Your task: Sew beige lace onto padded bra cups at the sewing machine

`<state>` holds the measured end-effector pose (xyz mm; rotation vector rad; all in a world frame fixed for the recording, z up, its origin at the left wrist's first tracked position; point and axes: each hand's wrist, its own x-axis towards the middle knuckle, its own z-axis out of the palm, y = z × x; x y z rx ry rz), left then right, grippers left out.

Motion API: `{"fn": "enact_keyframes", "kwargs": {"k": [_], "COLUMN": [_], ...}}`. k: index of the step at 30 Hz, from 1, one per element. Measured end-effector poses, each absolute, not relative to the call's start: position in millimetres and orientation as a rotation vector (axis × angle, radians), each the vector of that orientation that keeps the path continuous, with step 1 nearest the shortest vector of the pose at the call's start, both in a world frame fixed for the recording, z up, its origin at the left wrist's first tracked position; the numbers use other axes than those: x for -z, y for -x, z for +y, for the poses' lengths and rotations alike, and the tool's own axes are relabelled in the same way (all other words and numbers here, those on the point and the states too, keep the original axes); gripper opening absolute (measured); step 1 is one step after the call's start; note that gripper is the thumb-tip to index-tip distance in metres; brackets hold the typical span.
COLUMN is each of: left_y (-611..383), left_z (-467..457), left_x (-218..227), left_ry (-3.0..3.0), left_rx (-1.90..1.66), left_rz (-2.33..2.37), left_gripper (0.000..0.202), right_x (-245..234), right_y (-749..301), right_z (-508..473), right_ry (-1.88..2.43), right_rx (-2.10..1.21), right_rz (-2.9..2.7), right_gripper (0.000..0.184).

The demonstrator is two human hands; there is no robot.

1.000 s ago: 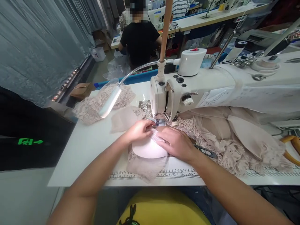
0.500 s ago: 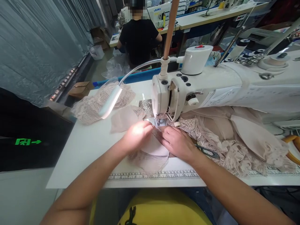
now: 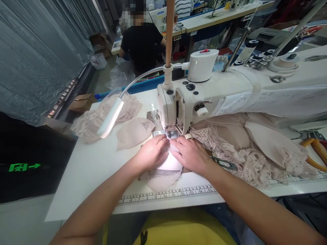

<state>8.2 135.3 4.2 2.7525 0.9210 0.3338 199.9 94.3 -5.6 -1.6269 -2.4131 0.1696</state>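
My left hand (image 3: 151, 153) and my right hand (image 3: 190, 153) lie side by side on a pale padded cup with beige lace (image 3: 163, 175), just in front of the needle of a white sewing machine (image 3: 178, 102). Both hands press flat on the piece, fingers together, fingertips near the presser foot (image 3: 171, 133). The lace edge hangs toward the printed ruler (image 3: 166, 195) along the table's front edge.
A gooseneck lamp (image 3: 109, 117) reaches over lace pieces (image 3: 102, 117) at the left. More lace and cups (image 3: 255, 149) are piled under the machine arm at the right, with small black snips (image 3: 224, 163) beside my right wrist. A person in black sits at a machine behind.
Both hands have slid the cup forward toward the needle; less of it shows between them. The view has shifted slightly left and down.
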Motion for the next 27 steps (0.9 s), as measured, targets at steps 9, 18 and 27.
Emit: {"fn": "enact_keyframes", "kwargs": {"k": [9,18,27], "left_y": [-9,2,-3], "left_z": [148,165,141], "left_x": [-5,-16,-9], "left_ry": [-2.784,-2.885,-2.927], "left_rx": [-0.242,-0.096,-0.332], "left_rz": [0.893,0.687,0.715], "left_gripper": [0.047,0.046,0.028], "right_x": [5,6,7], "right_y": [-199,-202,-207], "right_z": [97,99,97], "right_ry": [1.702,1.677,1.569], "right_rx": [-0.130,-0.182,-0.227], "right_rz": [-2.407,-2.343,-2.272], "right_gripper": [0.033,0.034,0.036]}}
